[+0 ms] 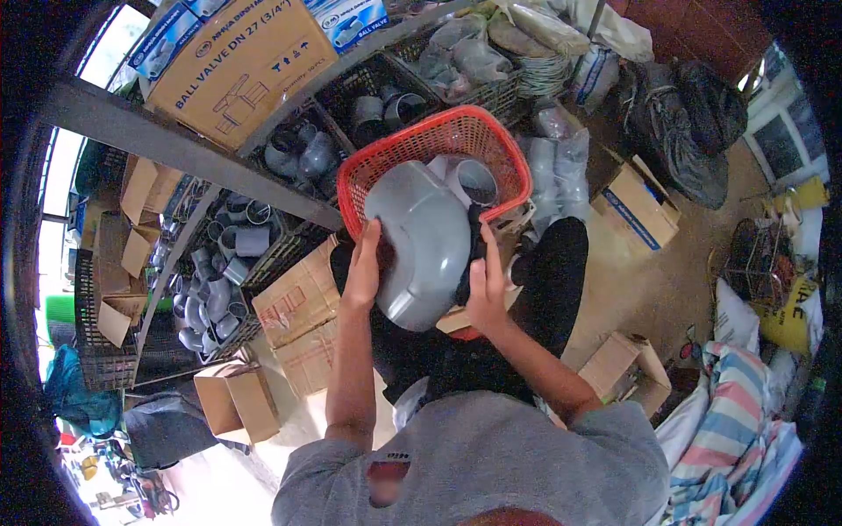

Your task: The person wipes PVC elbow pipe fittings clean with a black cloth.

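A large grey plastic pipe elbow [421,254] is held up in front of my lap, between my two hands. My left hand [364,267] presses against its left side with the fingers pointing up. On the other side, my right hand [488,279] grips it near a dark edge, which may be the pipe's opening. Just beyond the elbow is a red plastic basket [504,131], with another grey pipe fitting [474,181] inside. The elbow covers the near part of the basket.
Black crates of grey fittings [215,289] stand to the left, below a metal beam [193,149]. A ball valve carton [241,66] is at the upper left. Open cardboard boxes [636,206] lie on the floor. Bagged fittings [561,167] sit right of the basket, striped cloth [732,412] at lower right.
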`<state>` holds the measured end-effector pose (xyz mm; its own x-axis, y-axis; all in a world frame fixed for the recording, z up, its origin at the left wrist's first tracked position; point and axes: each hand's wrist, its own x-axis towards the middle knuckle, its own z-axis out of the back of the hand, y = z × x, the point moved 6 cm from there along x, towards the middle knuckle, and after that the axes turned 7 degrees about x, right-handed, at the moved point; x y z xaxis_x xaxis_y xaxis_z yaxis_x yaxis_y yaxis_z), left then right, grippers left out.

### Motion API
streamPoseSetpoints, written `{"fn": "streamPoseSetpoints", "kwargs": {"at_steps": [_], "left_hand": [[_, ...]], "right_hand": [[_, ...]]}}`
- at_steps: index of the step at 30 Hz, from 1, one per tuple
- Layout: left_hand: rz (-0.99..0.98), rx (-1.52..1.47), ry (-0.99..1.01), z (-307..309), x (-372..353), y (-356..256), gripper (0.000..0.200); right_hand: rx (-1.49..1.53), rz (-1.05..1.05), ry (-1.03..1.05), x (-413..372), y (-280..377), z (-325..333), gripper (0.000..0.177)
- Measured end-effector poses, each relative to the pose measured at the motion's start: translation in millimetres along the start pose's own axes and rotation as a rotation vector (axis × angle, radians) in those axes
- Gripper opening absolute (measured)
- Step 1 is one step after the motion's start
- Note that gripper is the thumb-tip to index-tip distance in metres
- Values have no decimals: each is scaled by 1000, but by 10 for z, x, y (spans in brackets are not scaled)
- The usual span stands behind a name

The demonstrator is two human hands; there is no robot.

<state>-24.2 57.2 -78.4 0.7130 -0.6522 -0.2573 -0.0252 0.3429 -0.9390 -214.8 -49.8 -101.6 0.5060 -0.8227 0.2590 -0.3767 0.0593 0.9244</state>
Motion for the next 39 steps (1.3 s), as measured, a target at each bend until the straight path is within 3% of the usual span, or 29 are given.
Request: {"fn": "streamPoseSetpoints", "kwargs": {"at_steps": [1, 2, 4, 7, 8, 11, 12, 16, 18, 19, 20, 22, 23, 24, 25, 27, 31, 34, 36, 39], "left_hand": [[17, -201, 59, -27, 19, 101, 63], [31, -401, 118, -43, 39, 192, 66], [5, -310, 116, 48, -46, 224, 78], [-167, -227, 102, 216, -274, 25, 113], [-167, -222, 101, 231, -326, 35, 113], [-152, -358, 85, 185, -525, -117, 102], [-154, -355, 78, 167, -549, -81, 102], [-298, -446, 15, 299, -517, 220, 101], [-344, -569, -113, 390, -450, 233, 100], [-277, -625, -165, 381, -449, 113, 99], [-278, -627, -169, 362, -417, 44, 99], [-364, -903, -97, 319, -369, -93, 94], [-361, -902, -100, 293, -348, -155, 94], [-335, -947, -233, 316, -329, -191, 91], [-308, -989, -365, 326, -326, -223, 89], [-282, -1011, -424, 217, -342, -374, 91], [-358, -1120, -481, 99, -376, -423, 84], [-458, -1165, -482, 90, -327, -408, 81], [-443, -1154, -469, 101, -291, -390, 89], [-434, -1100, -422, 97, -268, -366, 98]], "right_hand": [[-167, 158, 50, 20, 165, -48, 56], [-164, 163, 52, 69, 223, -34, 56], [-285, 405, 334, 122, 508, -187, 61], [-381, 478, 554, 261, 859, -399, 63], [-416, 508, 669, 273, 954, -481, 63], [-384, 480, 758, 529, 1286, -725, 60], [-378, 483, 760, 610, 1261, -796, 60], [252, 73, 614, 855, 901, -930, 56], [277, -9, 555, 737, 645, -874, 52], [301, -88, 488, 670, 541, -829, 48], [300, -89, 492, 580, 506, -815, 48], [153, -163, 360, 413, 406, -712, 48], [38, -10, 327, 358, 454, -666, 49], [37, -12, 326, 295, 412, -668, 49], [-75, 132, 241, 249, 444, -630, 49], [-194, 349, 124, 167, 509, -595, 52], [-368, 467, 9, -4, 592, -610, 56], [-488, 565, 111, 67, 819, -654, 55], [-526, 550, 152, 291, 988, -636, 52], [-317, 290, 402, 638, 1107, -682, 45]]}}
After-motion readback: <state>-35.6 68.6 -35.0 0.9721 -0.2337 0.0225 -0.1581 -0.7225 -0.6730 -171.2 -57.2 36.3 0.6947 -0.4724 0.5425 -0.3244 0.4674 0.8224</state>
